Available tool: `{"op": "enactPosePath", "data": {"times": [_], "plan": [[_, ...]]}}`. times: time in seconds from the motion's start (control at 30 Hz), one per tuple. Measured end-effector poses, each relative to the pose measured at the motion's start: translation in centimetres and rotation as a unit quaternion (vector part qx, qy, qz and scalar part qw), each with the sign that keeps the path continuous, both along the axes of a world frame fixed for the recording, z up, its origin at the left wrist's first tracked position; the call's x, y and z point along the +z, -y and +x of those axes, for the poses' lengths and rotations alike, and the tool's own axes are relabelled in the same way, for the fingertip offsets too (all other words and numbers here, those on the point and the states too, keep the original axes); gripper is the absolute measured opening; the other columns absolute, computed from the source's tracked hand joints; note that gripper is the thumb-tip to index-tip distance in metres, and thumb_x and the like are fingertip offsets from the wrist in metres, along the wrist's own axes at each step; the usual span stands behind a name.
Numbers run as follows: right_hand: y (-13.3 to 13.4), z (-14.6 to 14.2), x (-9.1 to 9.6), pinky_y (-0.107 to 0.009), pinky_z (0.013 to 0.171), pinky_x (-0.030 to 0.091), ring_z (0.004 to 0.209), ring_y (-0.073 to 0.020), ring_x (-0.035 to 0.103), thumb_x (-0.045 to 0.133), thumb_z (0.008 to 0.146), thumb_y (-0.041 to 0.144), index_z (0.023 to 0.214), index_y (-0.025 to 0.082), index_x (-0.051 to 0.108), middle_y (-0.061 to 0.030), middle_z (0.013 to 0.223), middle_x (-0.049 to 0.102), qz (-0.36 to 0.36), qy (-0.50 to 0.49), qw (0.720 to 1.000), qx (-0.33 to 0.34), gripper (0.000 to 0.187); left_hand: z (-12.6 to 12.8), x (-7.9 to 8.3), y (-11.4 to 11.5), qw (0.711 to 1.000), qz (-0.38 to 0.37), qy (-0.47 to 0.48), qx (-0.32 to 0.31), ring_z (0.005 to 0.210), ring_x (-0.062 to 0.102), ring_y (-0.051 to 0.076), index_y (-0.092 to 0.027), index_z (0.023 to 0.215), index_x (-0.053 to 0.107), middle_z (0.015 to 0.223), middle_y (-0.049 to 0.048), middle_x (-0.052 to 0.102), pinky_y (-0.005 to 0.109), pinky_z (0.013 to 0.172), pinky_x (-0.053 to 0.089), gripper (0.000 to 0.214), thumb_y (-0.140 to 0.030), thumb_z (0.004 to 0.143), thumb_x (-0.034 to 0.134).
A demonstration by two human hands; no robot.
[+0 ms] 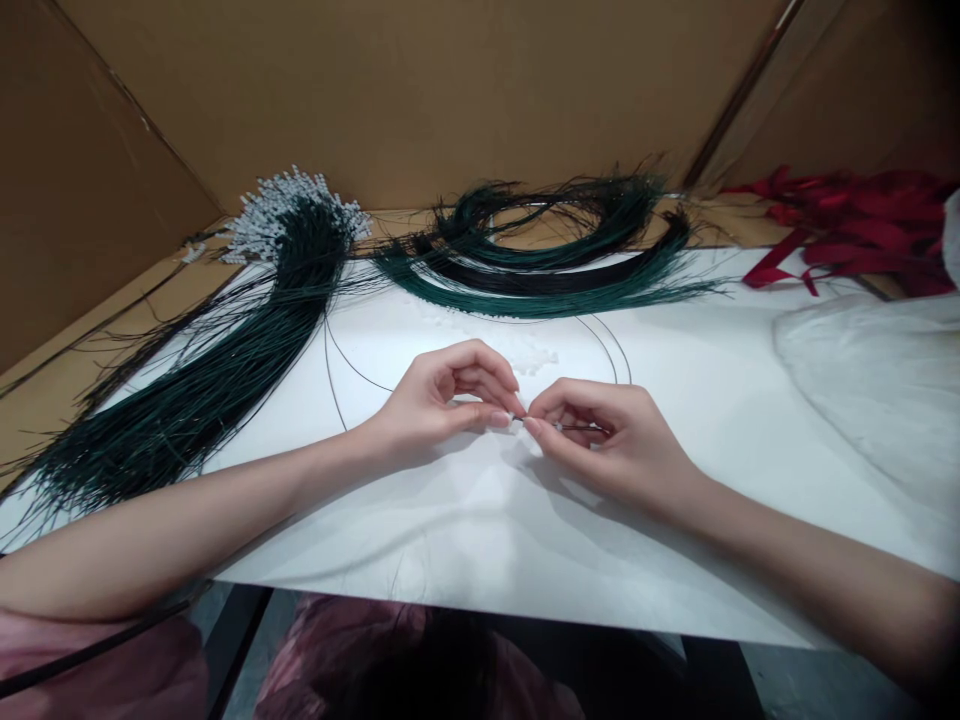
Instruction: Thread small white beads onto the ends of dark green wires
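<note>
My left hand (pixel 442 400) is closed in a pinch on a small white bead-like piece (pixel 513 417), thumb against fingertips. Right beside it, my right hand (pixel 619 430) grips a thin dark wire stem (pixel 585 428) between thumb and fingers, close to that white piece. The stem runs back under the right palm, where part of it is hidden. The fingertips of both hands nearly touch. Just beyond them, small white pieces (pixel 532 355) lie scattered on the white sheet (pixel 420 540); they are hard to see against it.
At left lies a thick bundle of dark green wire stems (pixel 225 370) with white beaded tips (pixel 277 220). Curved bundles of green wire (pixel 540 290) lie at the back. Red ribbons (pixel 862 225) and a translucent plastic bag (pixel 877 370) sit at right. Cardboard walls (pixel 450 100) stand behind.
</note>
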State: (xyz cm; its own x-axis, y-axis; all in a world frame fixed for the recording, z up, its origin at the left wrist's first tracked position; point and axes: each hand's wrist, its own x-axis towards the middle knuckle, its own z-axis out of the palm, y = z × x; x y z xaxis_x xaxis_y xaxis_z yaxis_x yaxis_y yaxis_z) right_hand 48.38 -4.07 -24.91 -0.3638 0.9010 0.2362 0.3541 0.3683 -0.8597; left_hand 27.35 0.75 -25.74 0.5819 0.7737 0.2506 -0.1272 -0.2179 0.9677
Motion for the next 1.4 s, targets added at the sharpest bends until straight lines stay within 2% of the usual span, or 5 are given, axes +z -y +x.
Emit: {"op": "enactPosePath", "data": {"times": [0.37,0.57,0.9,1.17,1.4], "plan": [[0.03,0.09,0.11,-0.023,0.045,0.03,0.052,-0.0073,0.041,0.063,0.088,0.017,0.078,0.016,0.065,0.0013,0.063,0.057,0.013,0.009,1.0,0.001,0.01,0.1,-0.19,-0.16,1.0,0.017,-0.008,0.025,0.073,0.073,0.012,-0.014,0.089,0.066,0.079,0.002,0.074,0.021,0.073,0.058,0.031,-0.014,0.068,0.088],[0.07,0.05,-0.07,-0.023,0.045,0.031,0.053,-0.0074,0.041,0.062,0.088,0.018,0.078,0.016,0.065,0.0008,0.064,0.058,0.018,0.021,1.0,0.0,0.01,0.12,-0.35,-0.09,0.998,0.053,-0.001,0.018,0.077,0.072,0.01,-0.015,0.091,0.067,0.082,0.0006,0.073,0.02,0.078,0.057,0.027,-0.01,0.071,0.085],[0.04,0.01,0.06,-0.022,0.045,0.03,0.052,-0.0071,0.04,0.061,0.087,0.018,0.075,0.017,0.06,0.0025,0.061,0.052,0.025,0.026,0.999,-0.013,0.011,0.03,-0.29,0.3,0.993,0.104,-0.041,0.033,0.08,0.068,0.012,-0.015,0.096,0.066,0.089,0.0033,0.07,0.024,0.08,0.057,0.021,-0.02,0.08,0.08],[0.0,-0.05,-0.15,-0.022,0.046,0.031,0.052,-0.0073,0.04,0.058,0.089,0.016,0.077,0.016,0.059,0.002,0.062,0.051,0.048,0.041,0.998,-0.005,0.012,0.07,-0.25,0.62,0.986,0.148,-0.069,0.026,0.084,0.066,0.012,-0.016,0.097,0.067,0.091,0.0037,0.069,0.024,0.082,0.055,0.017,-0.018,0.083,0.076],[-0.08,-0.07,-0.07,-0.022,0.046,0.031,0.052,-0.0067,0.039,0.058,0.089,0.015,0.076,0.016,0.06,0.0028,0.061,0.049,0.046,0.033,0.998,-0.014,0.013,-0.07,-0.17,0.64,0.985,0.144,-0.087,0.034,0.083,0.064,0.012,-0.016,0.101,0.065,0.091,0.0042,0.067,0.024,0.079,0.053,0.014,-0.023,0.09,0.069]]}}
